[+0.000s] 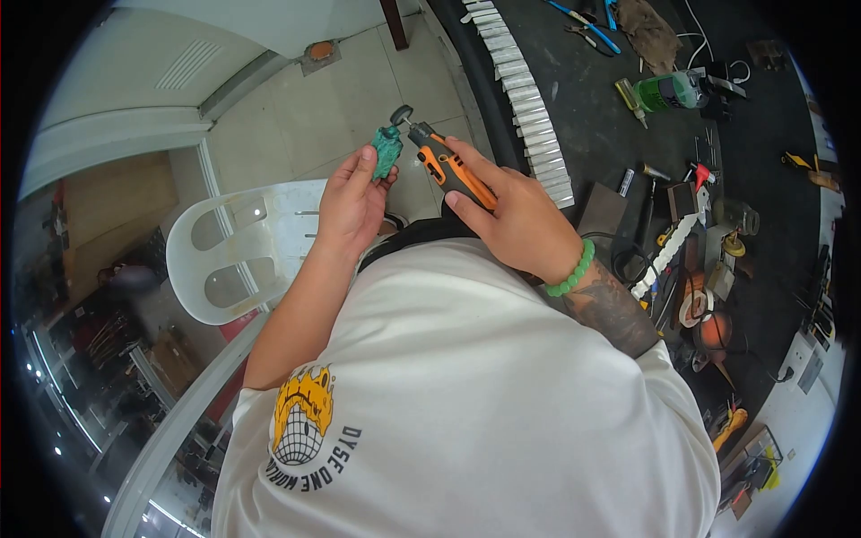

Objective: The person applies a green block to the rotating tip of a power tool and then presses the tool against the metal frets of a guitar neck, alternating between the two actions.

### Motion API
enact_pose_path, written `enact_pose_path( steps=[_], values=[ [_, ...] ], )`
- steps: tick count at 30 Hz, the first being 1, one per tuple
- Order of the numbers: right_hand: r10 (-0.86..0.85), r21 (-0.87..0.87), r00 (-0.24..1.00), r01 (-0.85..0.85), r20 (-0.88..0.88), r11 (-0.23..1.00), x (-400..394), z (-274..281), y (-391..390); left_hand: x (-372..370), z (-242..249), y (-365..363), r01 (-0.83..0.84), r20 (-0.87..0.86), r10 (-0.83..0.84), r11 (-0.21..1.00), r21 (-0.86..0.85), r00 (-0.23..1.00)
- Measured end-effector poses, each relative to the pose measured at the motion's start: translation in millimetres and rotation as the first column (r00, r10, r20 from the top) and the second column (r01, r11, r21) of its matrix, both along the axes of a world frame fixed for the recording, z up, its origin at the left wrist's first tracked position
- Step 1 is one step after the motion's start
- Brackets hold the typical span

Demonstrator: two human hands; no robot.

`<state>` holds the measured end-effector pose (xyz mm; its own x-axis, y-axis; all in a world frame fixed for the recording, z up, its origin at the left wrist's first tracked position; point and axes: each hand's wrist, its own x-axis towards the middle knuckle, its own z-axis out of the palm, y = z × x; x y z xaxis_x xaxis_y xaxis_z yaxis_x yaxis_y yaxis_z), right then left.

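Observation:
My left hand (352,199) pinches a rough green block (387,152) between thumb and fingers, holding it upright over the floor. Wrapped in my right hand (520,211) is an orange and black rotary tool (451,169), its nose pointing up and to the left. A dark round wheel (401,116) on a thin metal shaft sits at the tool's tip, right at the top end of the block. Part of the tool's rear end is hidden under my right palm.
A white plastic chair (193,260) stands at left. The dark workbench (592,108) on the right bears a row of silvery strips (529,108), blue-handled pliers (587,31), a green bottle (665,91), a brown cloth (647,34), a tape roll (695,308) and several small tools.

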<state>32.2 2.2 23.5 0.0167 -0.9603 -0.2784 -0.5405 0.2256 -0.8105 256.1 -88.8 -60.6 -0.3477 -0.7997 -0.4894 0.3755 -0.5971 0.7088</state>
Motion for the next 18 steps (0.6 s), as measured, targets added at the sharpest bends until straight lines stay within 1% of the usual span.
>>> enact_pose_path(
  steps=[18],
  values=[
    [0.015,-0.003,1.0,-0.015,-0.012,1.0,-1.0,-2.6,1.1,0.4,0.5,-1.4,-0.011,0.012,0.011,1.0,0.005,1.0]
  ],
)
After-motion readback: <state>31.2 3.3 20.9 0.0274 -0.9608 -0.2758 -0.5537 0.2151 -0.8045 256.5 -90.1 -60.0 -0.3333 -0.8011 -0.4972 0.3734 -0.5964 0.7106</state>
